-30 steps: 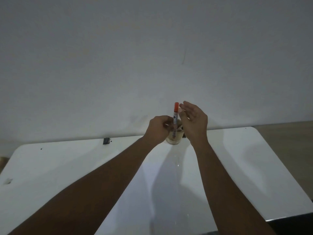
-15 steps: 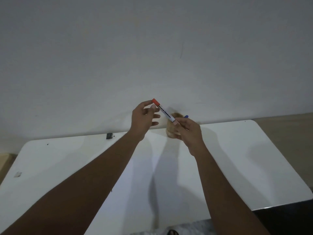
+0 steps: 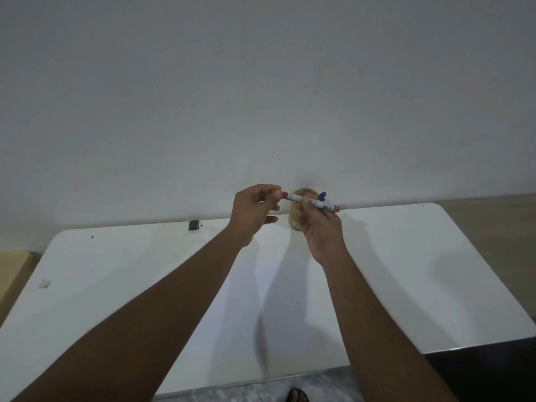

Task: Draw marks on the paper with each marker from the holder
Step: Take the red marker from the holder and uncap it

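Note:
A red marker with a white barrel lies almost level in the air, just in front of the tan holder at the table's far edge. My right hand grips the barrel. My left hand pinches the marker's left, cap end. A blue marker sticks up out of the holder behind my right fingers. A pale sheet of paper shows faintly on the table between my forearms; its edges are hard to make out.
The white table stands against a plain grey wall. A small dark object lies near the far edge on the left, and a small scrap near the left edge. A foot shows on the floor below.
The red marker has come out of the holder and turned from upright to almost level. My left hand left the holder and closed on the cap end; my right hand holds the barrel.

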